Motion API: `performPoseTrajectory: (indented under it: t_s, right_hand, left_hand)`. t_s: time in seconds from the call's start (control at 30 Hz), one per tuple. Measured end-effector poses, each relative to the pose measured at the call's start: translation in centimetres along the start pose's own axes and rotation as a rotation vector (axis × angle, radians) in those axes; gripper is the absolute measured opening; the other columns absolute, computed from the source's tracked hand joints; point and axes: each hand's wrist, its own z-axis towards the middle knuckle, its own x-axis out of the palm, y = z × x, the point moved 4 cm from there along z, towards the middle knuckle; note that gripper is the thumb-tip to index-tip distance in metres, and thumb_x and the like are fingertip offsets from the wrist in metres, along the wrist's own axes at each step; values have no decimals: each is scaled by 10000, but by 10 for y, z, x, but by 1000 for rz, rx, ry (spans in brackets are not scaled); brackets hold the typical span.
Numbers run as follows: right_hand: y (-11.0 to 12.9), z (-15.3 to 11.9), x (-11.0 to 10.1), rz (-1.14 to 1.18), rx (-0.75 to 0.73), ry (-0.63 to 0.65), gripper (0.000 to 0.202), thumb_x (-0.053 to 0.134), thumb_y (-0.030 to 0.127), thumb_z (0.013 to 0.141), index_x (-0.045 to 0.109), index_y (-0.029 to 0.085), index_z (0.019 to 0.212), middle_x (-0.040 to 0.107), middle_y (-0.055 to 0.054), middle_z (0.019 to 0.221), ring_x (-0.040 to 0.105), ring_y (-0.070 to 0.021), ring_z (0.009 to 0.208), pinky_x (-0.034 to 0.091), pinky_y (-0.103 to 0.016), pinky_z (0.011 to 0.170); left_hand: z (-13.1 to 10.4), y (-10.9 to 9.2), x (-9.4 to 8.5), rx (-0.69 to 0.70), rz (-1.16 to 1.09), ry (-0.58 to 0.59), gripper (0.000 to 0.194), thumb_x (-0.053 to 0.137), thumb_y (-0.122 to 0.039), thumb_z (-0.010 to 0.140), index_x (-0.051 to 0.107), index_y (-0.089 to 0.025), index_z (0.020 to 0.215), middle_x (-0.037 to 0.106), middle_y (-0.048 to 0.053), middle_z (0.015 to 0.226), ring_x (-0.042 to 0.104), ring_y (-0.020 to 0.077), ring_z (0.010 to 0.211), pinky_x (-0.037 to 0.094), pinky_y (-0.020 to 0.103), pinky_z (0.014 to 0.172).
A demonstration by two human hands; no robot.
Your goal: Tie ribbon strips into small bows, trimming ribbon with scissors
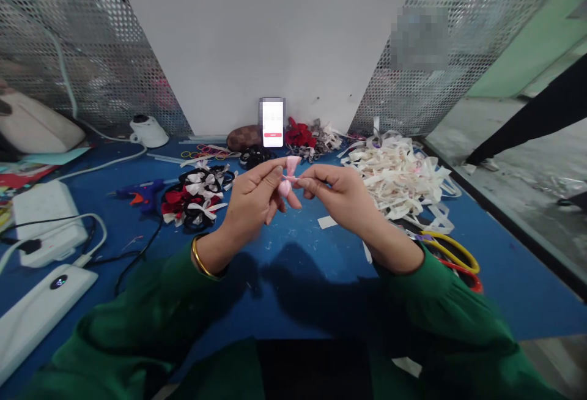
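Observation:
A small pink ribbon bow is held up above the blue table between both hands. My left hand pinches it at its middle between thumb and index finger, with the other fingers curled beneath. From the right, my right hand grips a thin pink end of the ribbon with thumb and fingertips. One loop points up and another hangs below. Beyond the hands, an upright phone shows a bright screen. A small white strip lies on the table just under my right hand.
Hair ties with bows and a blue glue gun lie left. A heap of cream ribbons and yellow- and red-handled scissors lie right. A power strip and power bank sit far left on the blue table.

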Motion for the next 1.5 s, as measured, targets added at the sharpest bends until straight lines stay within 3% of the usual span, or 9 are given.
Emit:
performPoseTrajectory:
  t_s: [0.17, 0.27, 0.4, 0.6, 0.73, 0.93, 1.13, 1.33, 1.5]
  right_hand:
    - [4, -4, 3, -124, -130, -85, 227, 609, 216, 937, 672, 175, 722, 636, -1, 650, 561, -130, 625, 391, -271, 611]
    - [-1, -3, 6, -76, -132, -82, 231, 612, 206, 931, 657, 183, 705, 626, 6, 645, 563, -128, 630, 402, -268, 620]
    - [-9, 0, 9, 78, -8, -56, 194, 620, 253, 919, 685, 185, 749, 626, 9, 651, 563, -129, 637, 417, -268, 631]
    - [-16, -2, 25, 539, 249, -20, 299, 677, 420, 874, 643, 185, 693, 578, 28, 602, 540, -124, 614, 442, -277, 639]
    - [-22, -4, 29, 585, 329, -77, 340, 740, 419, 822, 594, 181, 627, 520, 52, 530, 472, -97, 558, 389, -257, 587]
    - [-20, -2, 18, 485, 278, -150, 343, 763, 457, 798, 618, 182, 653, 621, 17, 589, 492, -101, 548, 381, -255, 545]
    - [-22, -1, 17, 474, 282, -128, 378, 786, 503, 766, 627, 185, 637, 595, 26, 565, 477, -100, 532, 374, -251, 521]
    - [-24, -1, 21, 505, 274, -192, 362, 794, 517, 759, 662, 188, 683, 665, -4, 626, 546, -122, 582, 417, -259, 551]
    - [-24, 0, 25, 472, 246, -171, 336, 741, 508, 813, 683, 189, 724, 658, 0, 662, 549, -123, 608, 458, -268, 600]
  left_hand:
    - [1, -2, -1, -30, -200, -26, 300, 608, -362, 951, 705, -141, 1130, 671, -8, 525, 369, 37, 278, 266, 155, 309]
    - [5, 1, -5, -47, -284, 8, 257, 642, -364, 938, 717, -157, 1072, 655, -27, 520, 382, 28, 287, 324, 144, 340]
    - [10, 8, -7, -107, -287, 71, 270, 640, -370, 941, 719, -147, 1071, 646, -49, 534, 330, 15, 278, 510, 190, 487]
    - [8, 15, -1, -128, -85, 158, 394, 605, -445, 952, 690, -148, 1194, 757, 26, 723, 412, 31, 315, 527, 225, 507]
    - [6, 13, 0, -107, -23, 182, 463, 567, -515, 958, 699, -143, 1202, 729, 14, 664, 474, 50, 339, 527, 236, 528]
    - [5, 9, -4, -83, 19, 84, 320, 751, -372, 841, 737, -170, 1089, 727, -2, 714, 510, 59, 385, 362, 188, 359]
    - [3, 12, -1, -171, -149, -4, 190, 711, -339, 846, 623, -173, 877, 676, -43, 623, 502, 65, 339, 460, 227, 448]
    - [2, 14, -1, -134, -98, -63, 213, 739, -296, 812, 605, -174, 926, 658, -47, 662, 505, 61, 351, 384, 213, 399]
    - [1, 15, -2, -22, 42, -147, 147, 646, -303, 900, 594, -176, 849, 615, -52, 633, 536, 63, 380, 357, 201, 396]
